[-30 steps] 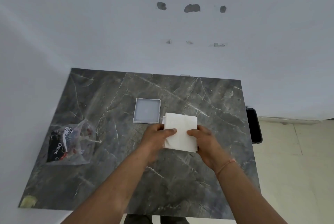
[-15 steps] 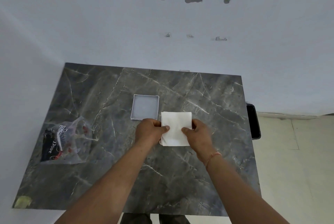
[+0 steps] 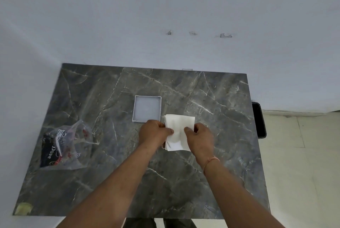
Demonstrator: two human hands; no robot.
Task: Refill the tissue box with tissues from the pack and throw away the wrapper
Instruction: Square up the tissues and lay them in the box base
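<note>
At table centre, the left hand (image 3: pixel 154 132) and right hand (image 3: pixel 199 135) pinched the stack of tissues (image 3: pixel 179 132) from both sides. The open box tray (image 3: pixel 146 108) lay at eleven o'clock, just beside; the empty wrapper (image 3: pixel 62 147) at nine, well apart.

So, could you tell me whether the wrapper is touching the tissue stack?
Apart. The head view shows the wrapper lying far left on the table, with bare marble between it and the tissue stack.
</note>
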